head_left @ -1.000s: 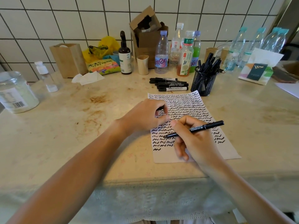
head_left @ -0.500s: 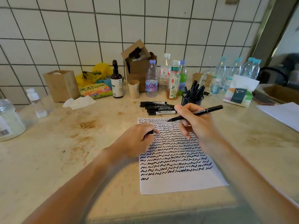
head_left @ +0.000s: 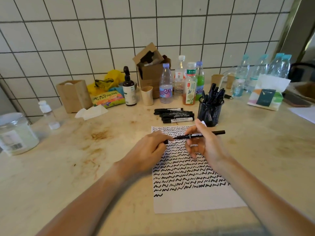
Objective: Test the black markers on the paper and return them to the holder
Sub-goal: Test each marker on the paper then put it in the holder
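My right hand (head_left: 205,143) grips a black marker (head_left: 213,133) held level above the paper (head_left: 196,200), which is covered in black squiggles. My left hand (head_left: 150,149) pinches the marker's cap (head_left: 165,142), and the marker's tip points at it. Several black markers (head_left: 175,114) lie in a row behind the paper. To their right stands a black mesh holder (head_left: 210,111) with several markers upright in it.
Bottles (head_left: 166,84), a paper cup (head_left: 147,96), a dark pump bottle (head_left: 129,87), a cardboard box (head_left: 151,68) and a snack bag (head_left: 107,99) line the tiled wall. A plastic jar (head_left: 15,133) stands far left. A tissue pack (head_left: 267,92) is at right.
My right hand lifted the marker off the paper and brought its tip toward my left hand. My left hand rose from the paper with the cap. The view tilted upward.
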